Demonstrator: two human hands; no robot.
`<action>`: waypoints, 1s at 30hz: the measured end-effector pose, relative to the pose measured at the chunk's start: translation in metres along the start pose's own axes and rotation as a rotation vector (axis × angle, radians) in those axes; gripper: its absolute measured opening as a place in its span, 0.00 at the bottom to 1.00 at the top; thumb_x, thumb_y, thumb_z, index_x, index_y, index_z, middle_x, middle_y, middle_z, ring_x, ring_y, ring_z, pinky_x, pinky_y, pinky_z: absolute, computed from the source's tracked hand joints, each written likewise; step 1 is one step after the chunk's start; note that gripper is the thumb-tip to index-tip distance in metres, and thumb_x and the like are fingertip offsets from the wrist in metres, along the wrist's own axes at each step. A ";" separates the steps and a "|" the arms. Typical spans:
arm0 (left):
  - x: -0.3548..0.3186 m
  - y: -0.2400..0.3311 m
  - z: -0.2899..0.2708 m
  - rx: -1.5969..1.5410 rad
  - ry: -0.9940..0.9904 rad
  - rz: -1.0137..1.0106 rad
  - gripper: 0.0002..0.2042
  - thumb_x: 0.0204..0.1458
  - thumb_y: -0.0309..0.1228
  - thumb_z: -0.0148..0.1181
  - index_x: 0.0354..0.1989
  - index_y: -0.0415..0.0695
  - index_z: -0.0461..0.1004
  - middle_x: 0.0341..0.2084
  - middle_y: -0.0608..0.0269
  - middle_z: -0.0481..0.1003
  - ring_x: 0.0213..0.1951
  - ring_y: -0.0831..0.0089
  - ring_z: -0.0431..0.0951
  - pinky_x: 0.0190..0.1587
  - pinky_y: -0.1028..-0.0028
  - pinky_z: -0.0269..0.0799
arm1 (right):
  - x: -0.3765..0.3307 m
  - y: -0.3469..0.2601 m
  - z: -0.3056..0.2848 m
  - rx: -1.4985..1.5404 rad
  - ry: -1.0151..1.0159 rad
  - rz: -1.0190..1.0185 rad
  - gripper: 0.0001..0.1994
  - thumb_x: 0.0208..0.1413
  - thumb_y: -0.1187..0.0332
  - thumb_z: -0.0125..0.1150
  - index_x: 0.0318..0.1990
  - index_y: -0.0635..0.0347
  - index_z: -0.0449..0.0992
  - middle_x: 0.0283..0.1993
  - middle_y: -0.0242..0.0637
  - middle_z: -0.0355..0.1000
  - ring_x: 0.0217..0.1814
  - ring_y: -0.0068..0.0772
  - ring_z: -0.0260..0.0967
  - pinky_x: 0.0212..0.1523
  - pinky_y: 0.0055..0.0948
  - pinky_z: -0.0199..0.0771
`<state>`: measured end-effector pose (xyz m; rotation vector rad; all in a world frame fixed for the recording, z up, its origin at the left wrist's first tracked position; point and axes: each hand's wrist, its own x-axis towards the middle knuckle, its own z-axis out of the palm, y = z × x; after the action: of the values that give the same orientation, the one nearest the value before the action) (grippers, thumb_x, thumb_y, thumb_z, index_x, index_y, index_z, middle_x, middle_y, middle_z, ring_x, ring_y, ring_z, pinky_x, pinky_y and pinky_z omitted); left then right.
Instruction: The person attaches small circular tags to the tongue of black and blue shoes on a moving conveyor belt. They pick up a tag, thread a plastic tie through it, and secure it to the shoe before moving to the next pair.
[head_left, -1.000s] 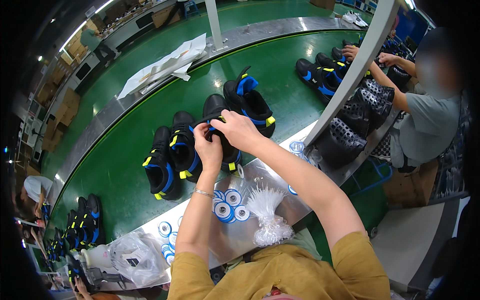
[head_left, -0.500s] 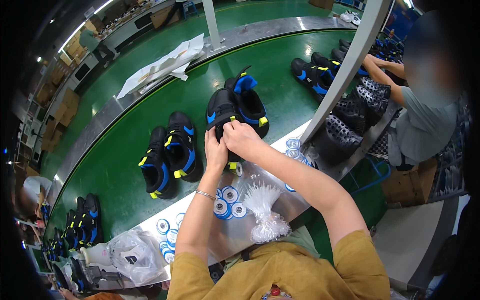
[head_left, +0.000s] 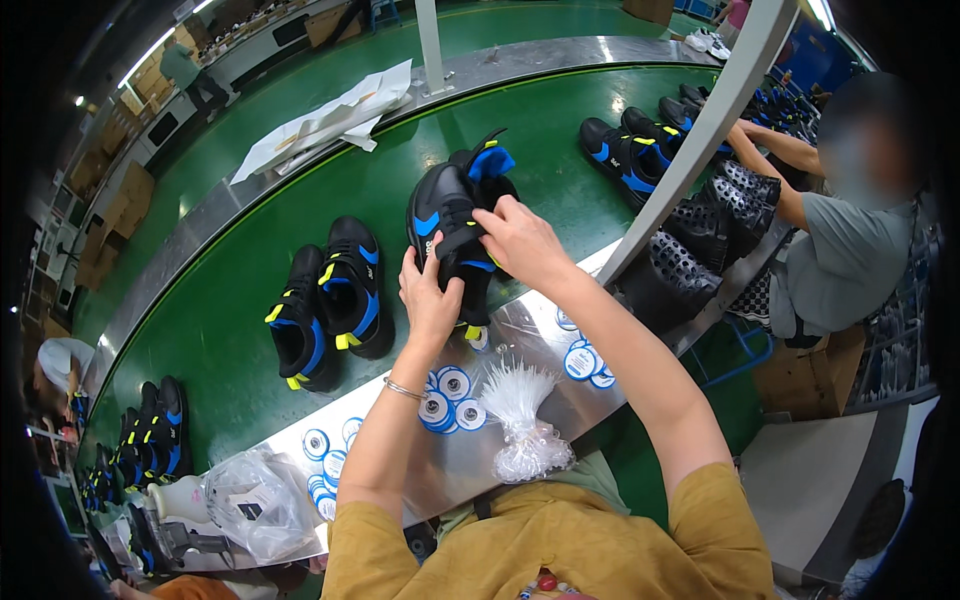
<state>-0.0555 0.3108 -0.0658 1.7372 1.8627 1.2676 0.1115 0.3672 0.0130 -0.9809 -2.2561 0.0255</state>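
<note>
A black shoe (head_left: 445, 215) with blue and yellow trim is lifted off the green belt (head_left: 400, 180), toe pointing toward me. My left hand (head_left: 428, 300) grips its near side and my right hand (head_left: 520, 240) holds its strap area from the right. A second matching shoe (head_left: 487, 168) lies just behind it. Below my hands, on the steel ledge (head_left: 520, 330), lie round blue-and-white tags (head_left: 447, 400) and a bundle of white plastic ties (head_left: 520, 420).
Another pair of black shoes (head_left: 330, 300) sits on the belt to the left, and more pairs (head_left: 140, 440) at far left. A co-worker (head_left: 850, 250) at right handles shoes (head_left: 640, 150). A slanted metal post (head_left: 690, 140) crosses right. Plastic bags (head_left: 250, 500) lie lower left. White sheets (head_left: 330, 120) rest beyond.
The belt has carried the shoes to the right. The shoe in my hands has come up off the belt and closer to me, both hands still on it.
</note>
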 end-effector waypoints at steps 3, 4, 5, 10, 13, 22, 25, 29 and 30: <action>-0.004 0.007 0.000 0.069 0.004 0.013 0.30 0.44 0.30 0.58 0.61 0.49 0.67 0.63 0.34 0.54 0.64 0.41 0.55 0.64 0.50 0.51 | -0.001 0.005 0.018 0.017 -0.028 -0.012 0.14 0.50 0.77 0.60 0.46 0.64 0.74 0.37 0.41 0.67 0.41 0.45 0.71 0.39 0.38 0.73; -0.005 0.006 0.001 0.084 0.015 0.023 0.29 0.44 0.30 0.58 0.61 0.49 0.68 0.63 0.34 0.54 0.64 0.41 0.55 0.64 0.51 0.51 | 0.000 0.004 0.021 0.025 -0.021 -0.013 0.15 0.49 0.77 0.60 0.46 0.64 0.74 0.38 0.41 0.67 0.42 0.44 0.70 0.40 0.38 0.74; -0.006 0.005 0.002 0.098 0.025 0.034 0.29 0.44 0.30 0.58 0.60 0.48 0.68 0.63 0.34 0.54 0.64 0.42 0.55 0.64 0.51 0.51 | 0.000 0.001 0.023 0.000 -0.039 -0.036 0.16 0.48 0.78 0.60 0.47 0.63 0.74 0.38 0.41 0.67 0.42 0.44 0.70 0.40 0.38 0.74; -0.010 0.000 0.004 -0.014 0.123 0.060 0.37 0.41 0.27 0.61 0.64 0.36 0.56 0.62 0.37 0.55 0.64 0.44 0.54 0.65 0.52 0.49 | -0.004 -0.014 0.017 -0.095 -0.083 -0.173 0.21 0.43 0.80 0.60 0.49 0.62 0.74 0.38 0.41 0.66 0.41 0.42 0.68 0.41 0.37 0.74; -0.010 0.005 -0.002 -0.071 0.121 0.038 0.41 0.39 0.25 0.62 0.65 0.32 0.50 0.61 0.38 0.57 0.63 0.45 0.57 0.65 0.53 0.50 | -0.005 -0.015 0.015 -0.115 -0.140 -0.214 0.24 0.41 0.80 0.60 0.51 0.61 0.74 0.39 0.41 0.66 0.41 0.41 0.67 0.41 0.37 0.74; -0.013 -0.004 -0.005 -0.078 0.129 0.054 0.39 0.40 0.26 0.63 0.67 0.46 0.56 0.60 0.37 0.58 0.62 0.43 0.58 0.64 0.52 0.52 | -0.007 -0.021 0.021 -0.260 -0.124 -0.365 0.24 0.42 0.77 0.58 0.52 0.66 0.73 0.42 0.43 0.68 0.41 0.40 0.67 0.42 0.30 0.75; -0.014 -0.006 -0.005 -0.034 0.122 0.052 0.37 0.42 0.27 0.62 0.66 0.49 0.60 0.60 0.36 0.57 0.62 0.42 0.58 0.63 0.50 0.52 | -0.003 -0.023 0.022 -0.353 -0.070 -0.464 0.20 0.45 0.72 0.57 0.48 0.70 0.74 0.36 0.39 0.68 0.38 0.36 0.65 0.40 0.26 0.70; -0.015 -0.014 -0.007 -0.005 0.108 0.055 0.33 0.44 0.28 0.60 0.65 0.49 0.63 0.61 0.34 0.57 0.63 0.42 0.57 0.63 0.51 0.52 | 0.002 -0.029 0.028 -0.334 -0.072 -0.463 0.19 0.45 0.72 0.57 0.47 0.70 0.74 0.36 0.40 0.68 0.39 0.37 0.65 0.41 0.27 0.70; -0.015 -0.014 -0.007 0.007 0.111 0.055 0.33 0.45 0.28 0.59 0.65 0.49 0.64 0.61 0.33 0.57 0.62 0.41 0.57 0.63 0.51 0.52 | 0.002 -0.029 0.028 -0.318 -0.070 -0.455 0.19 0.45 0.72 0.58 0.47 0.70 0.74 0.36 0.40 0.68 0.39 0.37 0.65 0.41 0.27 0.71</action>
<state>-0.0670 0.2961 -0.0774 1.7669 1.8932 1.4058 0.0757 0.3547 0.0001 -0.6015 -2.5474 -0.5173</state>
